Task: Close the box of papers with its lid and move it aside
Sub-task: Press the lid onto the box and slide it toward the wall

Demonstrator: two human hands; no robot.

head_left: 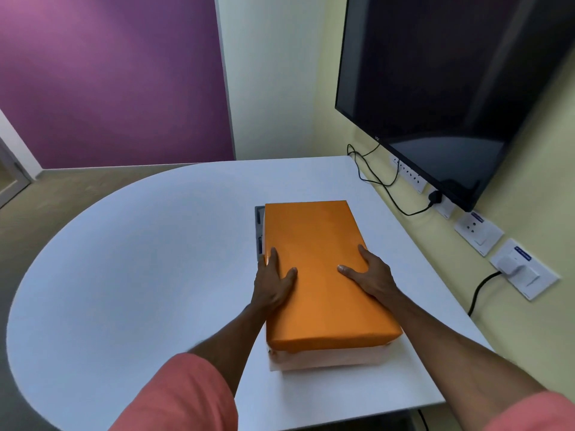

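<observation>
1. Head view: orange rectangular cardboard lid (323,275) sits on top of pale cardboard box (326,357), box on white rounded table (140,259), toward its right side near yellow wall.
2. Lid not fully down; pale box side shows below its near edge.
3. Left hand (273,284) grips lid's left edge, thumb on top, fingers wrapped over the side.
4. Right hand (370,275) flat on lid's right edge, fingers spread, thumb pointing inward.
5. Grey flat tray-like object (259,231) peeks out at box's far-left side, touching or just beside it; cannot tell which.
6. Black wall-mounted screen (451,88) above wall sockets (525,269) at right.
7. 2 salmon sleeves (180,396) at bottom.
</observation>
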